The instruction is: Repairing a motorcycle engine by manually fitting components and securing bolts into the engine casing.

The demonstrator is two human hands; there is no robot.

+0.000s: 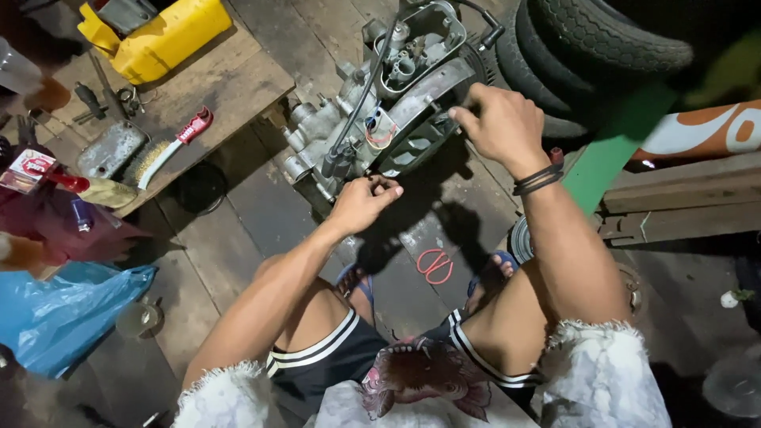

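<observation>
A grey metal engine (pixel 372 119) with an open case stands on the dark wooden floor in front of me. My left hand (pixel 363 202) is pinched shut at the engine's lower edge, fingertips together on something too small to make out. My right hand (pixel 501 123) rests on the engine's right side, fingers curled against the curved cover rim. A black cable runs down the engine's middle. Black bands circle my right wrist.
A low wooden board (pixel 230 87) at left carries a yellow container (pixel 162 36), a red-handled wire brush (pixel 170 147) and small tools. A blue plastic bag (pixel 63 313) lies lower left. Stacked tyres (pixel 602 40) stand upper right. A red rubber ring (pixel 434 265) lies between my feet.
</observation>
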